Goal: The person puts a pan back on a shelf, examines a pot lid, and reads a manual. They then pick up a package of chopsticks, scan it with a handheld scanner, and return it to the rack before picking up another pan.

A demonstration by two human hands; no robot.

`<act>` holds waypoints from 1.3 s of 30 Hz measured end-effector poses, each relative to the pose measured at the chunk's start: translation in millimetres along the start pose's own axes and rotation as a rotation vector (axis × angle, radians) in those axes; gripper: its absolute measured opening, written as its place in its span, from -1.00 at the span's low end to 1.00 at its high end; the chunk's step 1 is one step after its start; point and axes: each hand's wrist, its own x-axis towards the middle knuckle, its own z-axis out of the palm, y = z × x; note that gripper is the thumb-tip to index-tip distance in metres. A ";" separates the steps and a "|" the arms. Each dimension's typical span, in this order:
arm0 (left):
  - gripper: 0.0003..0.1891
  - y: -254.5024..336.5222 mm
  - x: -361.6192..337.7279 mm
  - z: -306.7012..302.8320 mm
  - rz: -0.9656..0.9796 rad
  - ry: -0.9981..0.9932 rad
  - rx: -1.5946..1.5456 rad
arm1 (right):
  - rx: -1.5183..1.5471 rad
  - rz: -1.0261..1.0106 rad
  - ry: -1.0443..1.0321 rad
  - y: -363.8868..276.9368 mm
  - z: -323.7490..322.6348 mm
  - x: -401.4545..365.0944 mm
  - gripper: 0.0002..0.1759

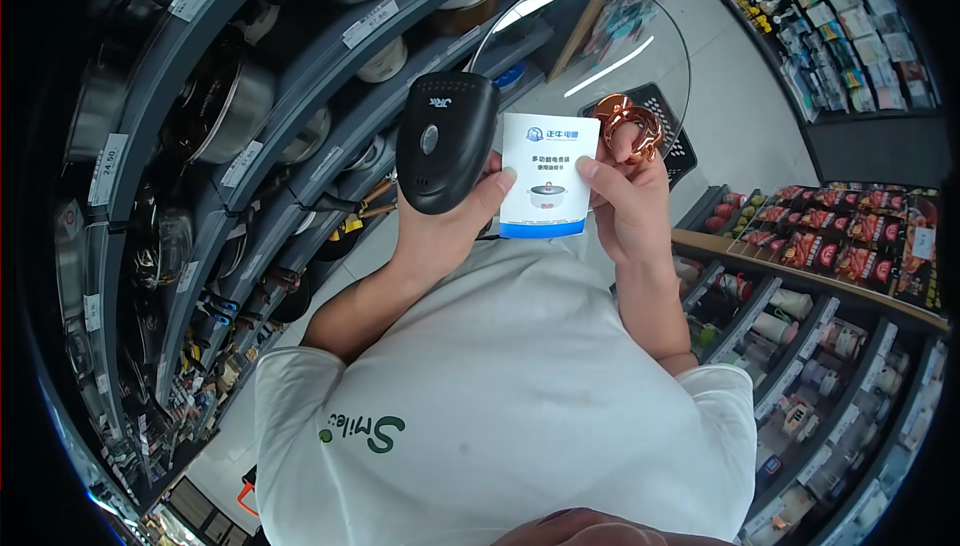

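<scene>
Between both hands is a small white instruction booklet (545, 178) with a blue bottom strip and a picture of an electric pot. My left hand (447, 233) pinches its left edge with the thumb. A black rounded device (446, 141) with an oval button and a logo covers most of that hand's fingers. My right hand (632, 198) presses its thumb on the booklet's right edge. One of its fingers hooks through the shiny copper-coloured knob (610, 112) of a clear glass lid (560, 46), which stands tilted behind the booklet.
Curved grey shelves (270, 96) with pots, pans and price tags rise close on the left. To the right are shelves of packaged goods (800, 376) and stacked red packs (850, 231). A black perforated basket (680, 151) shows beyond the lid.
</scene>
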 end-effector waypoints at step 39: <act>-0.41 -21.8 -5.8 32.1 0.153 -0.138 0.387 | 0.004 -0.046 0.121 8.8 -26.6 -0.7 -0.59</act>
